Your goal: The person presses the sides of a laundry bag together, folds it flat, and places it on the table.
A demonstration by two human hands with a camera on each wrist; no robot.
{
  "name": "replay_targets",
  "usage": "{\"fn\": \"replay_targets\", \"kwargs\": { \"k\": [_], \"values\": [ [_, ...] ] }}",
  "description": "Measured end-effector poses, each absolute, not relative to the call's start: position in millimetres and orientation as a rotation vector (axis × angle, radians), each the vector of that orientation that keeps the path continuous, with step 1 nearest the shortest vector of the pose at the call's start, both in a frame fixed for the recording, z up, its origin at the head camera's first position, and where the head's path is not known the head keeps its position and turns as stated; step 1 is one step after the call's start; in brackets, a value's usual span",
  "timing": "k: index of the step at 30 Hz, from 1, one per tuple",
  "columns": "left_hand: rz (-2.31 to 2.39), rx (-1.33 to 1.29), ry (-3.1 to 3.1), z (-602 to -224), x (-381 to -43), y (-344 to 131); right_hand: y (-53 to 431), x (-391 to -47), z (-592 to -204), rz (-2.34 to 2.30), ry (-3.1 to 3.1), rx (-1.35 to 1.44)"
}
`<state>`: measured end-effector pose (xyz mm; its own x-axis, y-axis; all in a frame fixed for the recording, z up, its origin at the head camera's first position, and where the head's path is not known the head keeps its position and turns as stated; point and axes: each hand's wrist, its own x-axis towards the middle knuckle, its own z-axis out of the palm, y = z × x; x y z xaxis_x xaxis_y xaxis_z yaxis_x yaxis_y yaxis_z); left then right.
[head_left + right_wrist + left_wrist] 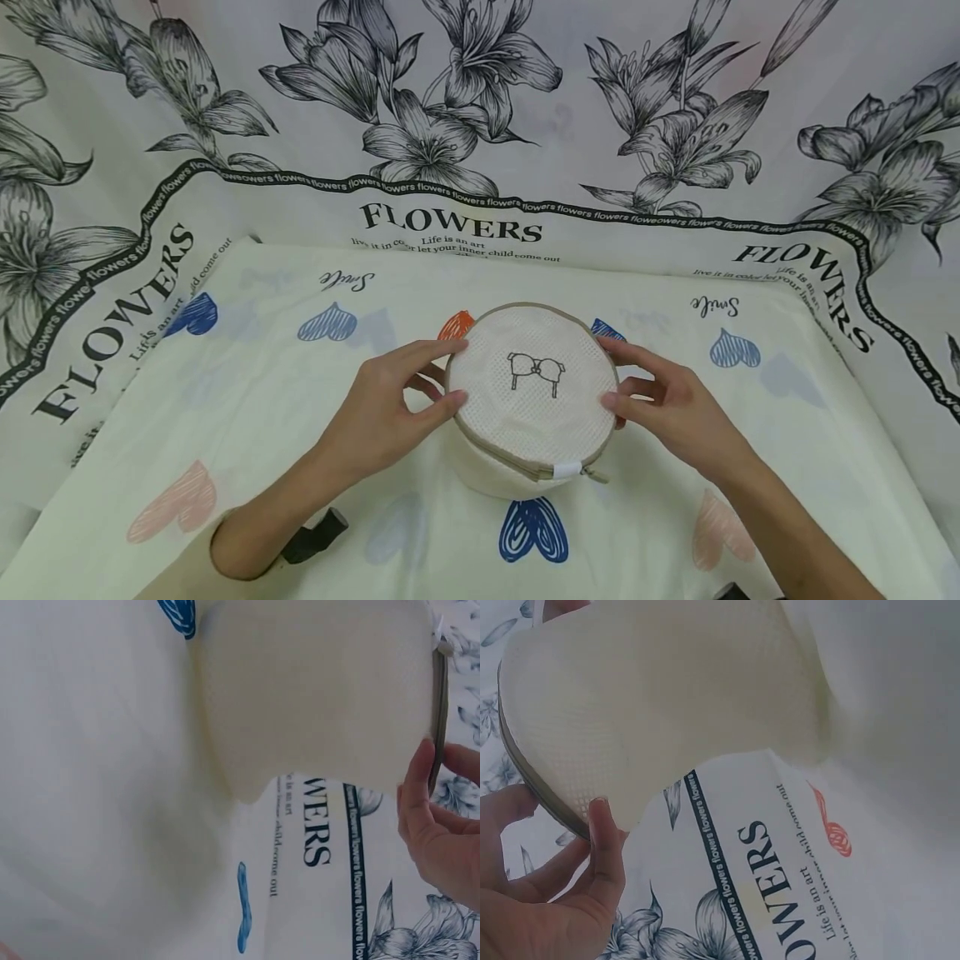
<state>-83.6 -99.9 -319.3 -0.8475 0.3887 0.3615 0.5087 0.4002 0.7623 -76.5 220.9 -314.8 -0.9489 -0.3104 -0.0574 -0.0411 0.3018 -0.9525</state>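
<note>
A round white mesh laundry bag (536, 425) stands upright on the sheet in the head view, its zipped top facing up. Two small animal outlines are printed on that top, and a taupe zipper edging runs round it. The zipper pull (596, 476) hangs at the near right rim. My left hand (390, 408) pinches the left rim between thumb and fingers. On the opposite rim, my right hand (671, 408) does the same. The left wrist view shows the bag's mesh side wall (667, 682); the right wrist view shows its pale side (315, 690). What the bag contains is hidden.
A white sheet (247, 400) printed with hearts lies under the bag. Behind it and at the sides hangs a floral cloth (562, 125) with "FLOWERS" lettering. A black strap piece (315, 535) shows by the left forearm.
</note>
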Motion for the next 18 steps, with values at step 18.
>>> {"fn": "replay_targets", "kwargs": {
  "k": [18],
  "values": [
    [-1.802, -0.519, -2.632, -323.7, -87.1, -99.9, 217.7, -75.7, -320.3, -1.744, 2.284, -0.272]
  ]
}}
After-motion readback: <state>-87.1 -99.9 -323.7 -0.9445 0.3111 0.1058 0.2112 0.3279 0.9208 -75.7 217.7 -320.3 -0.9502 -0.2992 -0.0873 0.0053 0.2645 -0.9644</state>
